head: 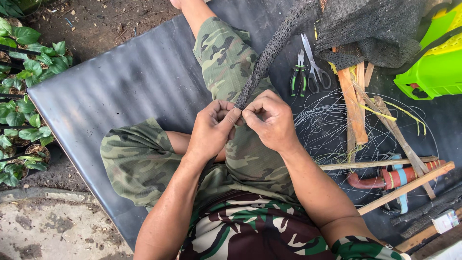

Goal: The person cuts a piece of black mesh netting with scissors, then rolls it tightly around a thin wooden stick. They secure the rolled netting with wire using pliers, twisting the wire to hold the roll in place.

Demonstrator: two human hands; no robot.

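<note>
- While the person sits on a dark ridged sheet laid on the ground, both hands meet above the lap, over camouflage shorts.
- The left hand is curled nearly closed, its thumb and forefinger pinching the lower end of a rolled strip of black mesh.
- The right hand is also curled in, fingertips pressed on the same end of the roll, touching the left hand's thumb.
- From the hands, that mesh roll runs up and to the right across the thigh, toward a larger heap of black netting at the top of the view.
- Whether anything small, such as wire, is held between the fingers cannot be told.
- Just right of the roll lie green-handled pliers and a pair of scissors, side by side on the sheet.
- A loose coil of thin wire spreads out near the right forearm.
- Several wooden sticks lie across and beside the coil, some crossing one another.
- An orange pipe piece lies under two of the sticks at lower right.
- A bright green plastic container stands at the upper right edge.
- Small potted plants with green leaves line the left side on bare soil.
</note>
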